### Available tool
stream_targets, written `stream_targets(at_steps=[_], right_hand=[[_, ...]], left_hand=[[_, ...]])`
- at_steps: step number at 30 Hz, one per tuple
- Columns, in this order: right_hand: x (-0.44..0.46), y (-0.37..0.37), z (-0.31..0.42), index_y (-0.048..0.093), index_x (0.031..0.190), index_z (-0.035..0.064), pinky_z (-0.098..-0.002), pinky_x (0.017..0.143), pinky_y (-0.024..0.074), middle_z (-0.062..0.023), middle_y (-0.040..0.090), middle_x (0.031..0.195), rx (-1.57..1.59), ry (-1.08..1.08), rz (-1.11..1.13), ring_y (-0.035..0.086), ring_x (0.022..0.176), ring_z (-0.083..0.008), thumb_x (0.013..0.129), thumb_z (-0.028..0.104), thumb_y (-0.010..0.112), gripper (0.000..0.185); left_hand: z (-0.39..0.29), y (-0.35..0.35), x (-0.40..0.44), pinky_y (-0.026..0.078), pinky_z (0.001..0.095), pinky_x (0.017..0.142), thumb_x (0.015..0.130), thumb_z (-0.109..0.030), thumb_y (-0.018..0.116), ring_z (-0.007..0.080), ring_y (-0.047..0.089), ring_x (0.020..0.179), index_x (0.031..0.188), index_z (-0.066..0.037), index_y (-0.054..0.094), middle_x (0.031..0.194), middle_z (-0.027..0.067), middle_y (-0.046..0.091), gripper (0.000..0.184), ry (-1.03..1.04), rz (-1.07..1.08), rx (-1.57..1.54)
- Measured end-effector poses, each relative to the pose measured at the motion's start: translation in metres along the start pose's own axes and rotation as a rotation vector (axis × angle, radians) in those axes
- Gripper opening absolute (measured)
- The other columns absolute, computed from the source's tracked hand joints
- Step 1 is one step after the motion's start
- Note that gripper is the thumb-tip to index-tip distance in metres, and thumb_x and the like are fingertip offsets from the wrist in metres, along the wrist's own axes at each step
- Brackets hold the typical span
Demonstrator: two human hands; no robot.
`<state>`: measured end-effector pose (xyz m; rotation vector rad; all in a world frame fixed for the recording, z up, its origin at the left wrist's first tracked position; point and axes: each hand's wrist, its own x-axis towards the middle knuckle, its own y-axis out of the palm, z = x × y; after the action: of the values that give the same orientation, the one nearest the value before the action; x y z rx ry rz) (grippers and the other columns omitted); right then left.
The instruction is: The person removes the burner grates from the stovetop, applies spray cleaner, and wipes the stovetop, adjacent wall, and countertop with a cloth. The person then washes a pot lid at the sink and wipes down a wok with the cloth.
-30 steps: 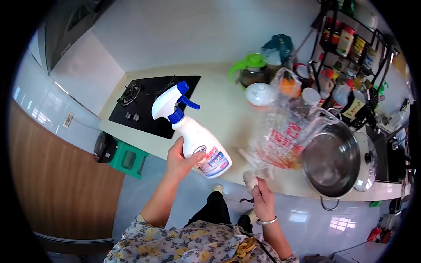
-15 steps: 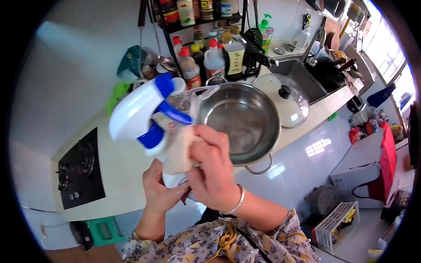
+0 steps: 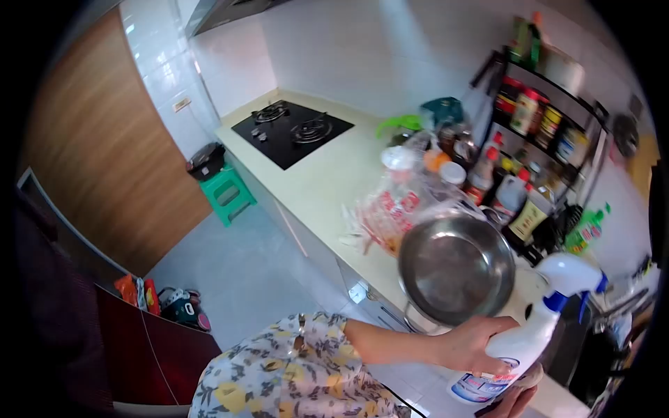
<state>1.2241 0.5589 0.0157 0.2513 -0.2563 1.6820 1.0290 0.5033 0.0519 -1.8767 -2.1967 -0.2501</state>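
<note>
My left hand [image 3: 477, 345] is wrapped round the body of a white spray bottle [image 3: 535, 327] with a blue-and-white trigger head. The bottle is tilted, its head up to the right, beside the steel pot. Behind its lower part is my right hand [image 3: 514, 403], mostly hidden, with fingers curled by a beige cloth [image 3: 534, 376]. A wide, shallow steel pot [image 3: 453, 268] stands on the counter just beyond my left hand. Close to the pot lies a clear plastic bag with red print [image 3: 394, 212].
A black gas stove [image 3: 289, 132] is set in the counter [image 3: 324, 174]. Sauce bottles [image 3: 526, 216] and a black spice rack [image 3: 550, 104] line the wall. The sink [image 3: 568, 348] lies right of the pot. A green stool [image 3: 226, 195] stands on the floor.
My view has swung left towards the stove and door. The spray bottle and both hands have shifted to the lower right of the view, and the right hand is now mostly behind the bottle.
</note>
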Motion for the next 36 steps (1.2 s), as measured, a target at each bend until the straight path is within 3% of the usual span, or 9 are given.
stream_targets(at_steps=[6,9,10,14,25,31,33,34,36], right_hand=[[0.075,-0.105,-0.038,0.056,0.098,-0.0007,-0.0344,0.075,0.0434,-0.0100,0.055,0.092,0.154,0.155,0.161,0.053,0.083,-0.0237,0.096,0.015,0.052,0.017],[0.152,-0.209,-0.274,0.040,0.138,-0.0005,-0.0361,0.084,0.0506,-0.0163,0.059,0.120,0.248,0.359,0.155,0.060,0.103,-0.0223,0.102,0.034,0.048,0.050],[0.156,-0.190,-0.205,0.044,0.136,0.0027,-0.0334,0.090,0.0486,-0.0133,0.060,0.120,0.199,0.395,0.201,0.060,0.107,-0.0230,0.101,0.030,0.049,0.044],[0.213,-0.205,-0.263,0.038,0.140,0.0081,-0.0284,0.061,0.0531,-0.0129,0.065,0.104,0.017,0.342,0.085,0.066,0.082,-0.0195,0.103,0.036,0.046,0.048],[0.336,-0.263,-0.394,0.062,0.092,-0.0021,-0.0356,0.069,0.0467,-0.0127,0.061,0.079,-0.686,0.357,0.332,0.056,0.073,-0.0199,0.093,0.022,0.053,0.026],[0.408,-0.254,-0.495,0.065,0.114,0.0052,-0.0457,0.091,0.0477,-0.0215,0.062,0.117,-1.166,0.280,0.802,0.060,0.107,-0.0362,0.091,0.029,0.054,0.034],[0.390,-0.225,-0.466,0.056,0.130,0.0106,-0.0517,0.101,0.0431,-0.0208,0.042,0.143,-1.293,0.549,0.571,0.050,0.122,-0.0408,0.091,0.033,0.054,0.045],[0.383,-0.220,-0.504,0.049,0.139,0.0229,-0.0641,0.098,0.0414,-0.0102,0.019,0.156,-1.387,0.614,0.810,0.029,0.137,-0.0446,0.095,0.032,0.052,0.046],[0.360,-0.198,-0.516,0.048,0.141,0.0234,-0.0643,0.101,0.0389,-0.0115,0.023,0.155,-1.498,0.404,1.148,0.029,0.135,-0.0494,0.095,0.029,0.051,0.046]], left_hand=[[0.012,0.098,0.021,0.051,0.0346,0.089,0.071,-0.024,0.079,0.0270,0.066,0.100,0.130,0.001,0.050,0.110,0.0187,0.066,0.070,-0.043,-0.184,-0.064],[0.015,0.115,0.041,0.050,0.0352,0.092,0.073,-0.023,0.079,0.0261,0.065,0.104,0.133,0.003,0.046,0.113,0.0205,0.065,0.073,-0.123,-0.182,0.109],[0.021,0.121,0.050,0.051,0.0351,0.090,0.074,-0.026,0.080,0.0252,0.066,0.103,0.132,0.001,0.048,0.113,0.0172,0.066,0.071,-0.087,-0.219,0.144],[0.052,0.133,0.089,0.051,0.0355,0.093,0.074,-0.023,0.084,0.0197,0.064,0.106,0.131,-0.002,0.051,0.117,0.0108,0.065,0.069,-0.049,-0.250,0.077],[0.093,0.167,0.205,0.049,0.0335,0.095,0.078,-0.001,0.075,0.0175,0.058,0.114,0.134,0.002,0.040,0.125,0.0111,0.056,0.067,-0.048,-0.431,-0.174],[0.112,0.224,0.237,0.049,0.0352,0.097,0.078,0.002,0.074,0.0209,0.059,0.115,0.133,0.002,0.039,0.126,0.0133,0.056,0.065,-0.077,-0.575,-0.185],[0.120,0.250,0.250,0.049,0.0354,0.098,0.079,0.002,0.074,0.0210,0.059,0.115,0.133,0.002,0.040,0.125,0.0135,0.056,0.064,-0.137,-0.647,-0.121],[0.129,0.264,0.257,0.049,0.0353,0.098,0.079,0.001,0.075,0.0208,0.059,0.115,0.134,0.001,0.040,0.125,0.0139,0.056,0.065,-0.182,-0.649,-0.099],[0.154,0.286,0.273,0.049,0.0357,0.096,0.078,-0.004,0.077,0.0210,0.060,0.114,0.132,0.000,0.042,0.125,0.0141,0.057,0.064,-0.214,-0.647,-0.019]])
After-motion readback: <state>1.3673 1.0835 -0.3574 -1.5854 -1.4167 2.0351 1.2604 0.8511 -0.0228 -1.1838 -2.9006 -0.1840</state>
